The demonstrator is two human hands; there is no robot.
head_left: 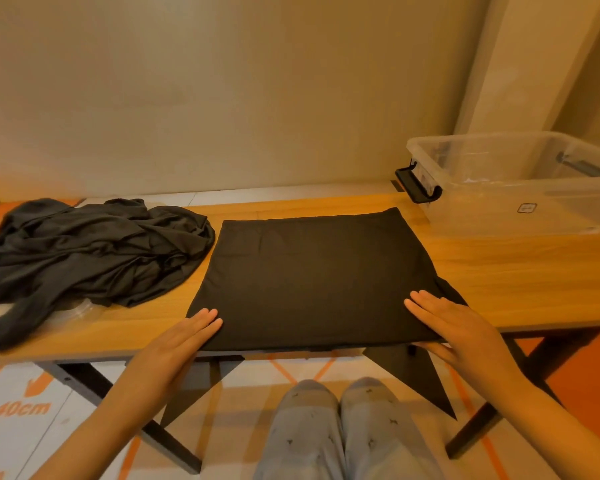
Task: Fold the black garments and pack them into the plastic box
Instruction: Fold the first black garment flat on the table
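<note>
A black garment (312, 275) lies folded flat in a rough rectangle at the middle of the wooden table (516, 271). One black piece (416, 379) of it hangs off the front edge on the right. My left hand (184, 337) rests flat at its near left corner, fingers straight and together. My right hand (454, 323) lies flat on its near right corner, with the thumb along the front edge. A heap of crumpled black garments (84, 247) sits at the left end of the table. The clear plastic box (520, 188) stands open at the back right.
The box has a black latch handle (418, 185) that faces the folded garment. A clear plastic lid (73, 311) shows under the heap. Bare table lies between the garment and the box. My legs (340, 434) are below the front edge, and a wall stands close behind.
</note>
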